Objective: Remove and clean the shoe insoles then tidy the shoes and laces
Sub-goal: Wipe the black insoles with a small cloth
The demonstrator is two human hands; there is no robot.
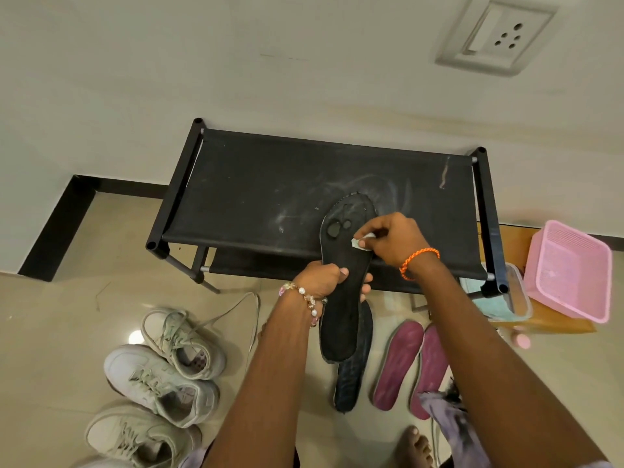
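The black insole (344, 265) is held in the air above the front edge of the shoe rack (256, 197), toe end toward 12 o'clock, heel end toward 6 o'clock. Dark wet patches show near its toe end. The left hand (324, 280) grips the insole at mid-length, fingers curled round both edges. The right hand (391, 239), at 2 o'clock from the left, pinches a small pale wipe (363, 240) and presses it against the insole's right edge.

Handling, as judged: the insole is light, thin and flexible; it will bend if held at one end only. Hold it at the waist, as now, so that the forepart stays braced against the wiping pressure. A damp surface may be slippery; keep the thumb across the face.

A second black insole (351, 383) lies on the floor directly below, at 6 o'clock. Two magenta insoles (398, 363) lie side by side on the floor at 4 o'clock. Three pale sneakers (158, 380) stand at 8 o'clock, one with a lace (236, 309) trailing loose. A pink basket (570, 268) sits at 3 o'clock, beside a clear container (516, 298) at the rack's right end.
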